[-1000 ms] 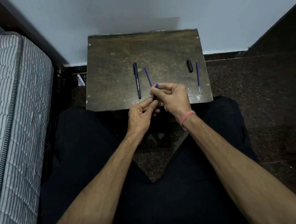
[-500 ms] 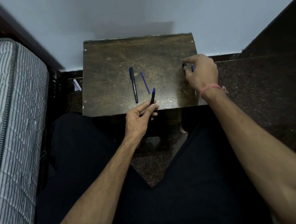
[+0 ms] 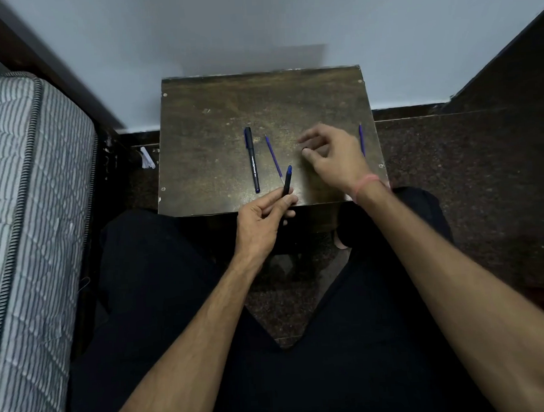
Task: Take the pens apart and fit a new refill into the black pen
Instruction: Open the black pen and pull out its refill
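On the scuffed wooden table (image 3: 215, 114), left hand (image 3: 259, 220) pinches slim black pen (image 3: 286, 181); right hand (image 3: 334, 160) grip unclear.

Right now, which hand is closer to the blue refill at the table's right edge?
Right. The right hand hovers just left of that refill; the left hand holds a pen by the near edge.

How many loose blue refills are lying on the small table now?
2. One refill lies near the middle, just right of the capped pen. The other refill lies near the right edge, beyond the right hand, which may hide other small parts.
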The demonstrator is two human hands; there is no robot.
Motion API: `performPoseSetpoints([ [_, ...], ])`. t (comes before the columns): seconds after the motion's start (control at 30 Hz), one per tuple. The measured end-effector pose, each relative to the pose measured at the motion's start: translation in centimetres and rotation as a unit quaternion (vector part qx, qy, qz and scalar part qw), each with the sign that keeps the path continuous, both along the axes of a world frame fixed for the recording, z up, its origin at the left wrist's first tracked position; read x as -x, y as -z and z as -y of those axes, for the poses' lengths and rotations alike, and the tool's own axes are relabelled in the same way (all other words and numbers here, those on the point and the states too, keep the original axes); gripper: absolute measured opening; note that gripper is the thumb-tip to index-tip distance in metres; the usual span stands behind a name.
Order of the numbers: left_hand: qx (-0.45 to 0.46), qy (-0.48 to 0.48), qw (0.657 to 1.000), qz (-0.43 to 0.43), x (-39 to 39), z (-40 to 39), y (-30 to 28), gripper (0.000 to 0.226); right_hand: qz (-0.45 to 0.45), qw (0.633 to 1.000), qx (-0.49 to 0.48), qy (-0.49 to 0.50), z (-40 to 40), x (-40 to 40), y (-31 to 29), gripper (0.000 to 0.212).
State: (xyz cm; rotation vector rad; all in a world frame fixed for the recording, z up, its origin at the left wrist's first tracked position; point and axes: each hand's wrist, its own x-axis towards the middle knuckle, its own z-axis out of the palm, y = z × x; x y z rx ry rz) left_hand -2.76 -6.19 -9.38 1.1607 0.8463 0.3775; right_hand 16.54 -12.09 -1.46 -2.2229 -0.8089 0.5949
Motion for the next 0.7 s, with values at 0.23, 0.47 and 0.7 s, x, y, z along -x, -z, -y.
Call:
performPoseSetpoints([
  [0.23,-0.007,0.0,1.0,-0.009,-0.1,0.2,0.0,0.033,-0.334,0.883,-0.296,0.145,2.5,2.7,0.6,0.023],
  [0.47,-0.006,0.0,1.0,0.016,0.0,0.2,-0.3,0.023,-0.302,0.888,-0.326,0.116,2.7,3.2,0.3,0.029],
  [0.7,-0.002,0.001,1.0,0.016,-0.1,0.2,-0.2,0.026,-0.313,0.885,-0.326,0.107,2.3,3.4,0.8,0.026],
])
